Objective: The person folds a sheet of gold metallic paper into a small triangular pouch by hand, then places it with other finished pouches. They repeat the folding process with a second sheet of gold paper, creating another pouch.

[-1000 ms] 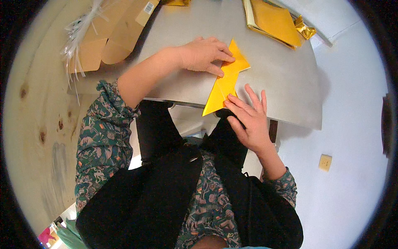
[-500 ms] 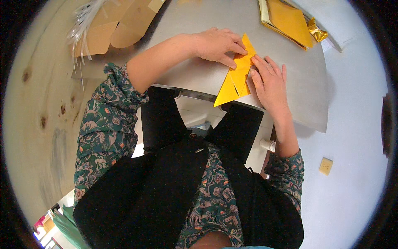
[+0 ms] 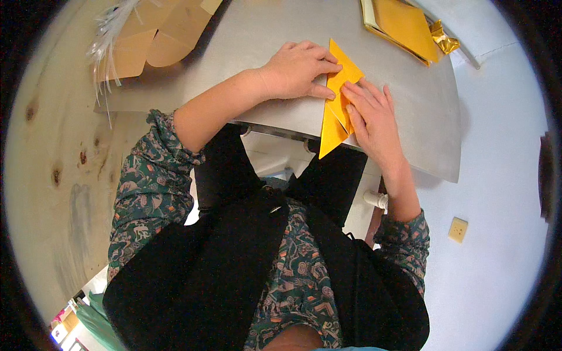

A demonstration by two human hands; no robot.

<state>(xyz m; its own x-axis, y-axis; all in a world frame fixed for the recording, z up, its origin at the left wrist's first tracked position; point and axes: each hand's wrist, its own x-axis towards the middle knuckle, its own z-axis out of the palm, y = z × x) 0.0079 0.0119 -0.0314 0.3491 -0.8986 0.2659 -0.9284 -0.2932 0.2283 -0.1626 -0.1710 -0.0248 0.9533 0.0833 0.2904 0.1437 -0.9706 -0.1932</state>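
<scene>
A yellow sheet of paper, folded into a long pointed shape, lies slantwise at the near edge of the grey metal table. Its lower tip sticks out past that edge, and a narrow slit shows between its folded flaps. From the left, my left hand grips the paper's upper left edge with thumb and fingertips. My right hand presses its fingertips onto the middle of the paper, with the thumb at the right side near the slit. Part of the paper is hidden under the fingers.
A stack of gold paper lies at the far right with crumpled shiny gold foil beside it. At the far left are brown cardboard and clear plastic strips. A white wall borders the table's right side.
The folded paper has turned, its top tip moving left and its lower tip right. My right hand has shifted left, its fingers further over the paper.
</scene>
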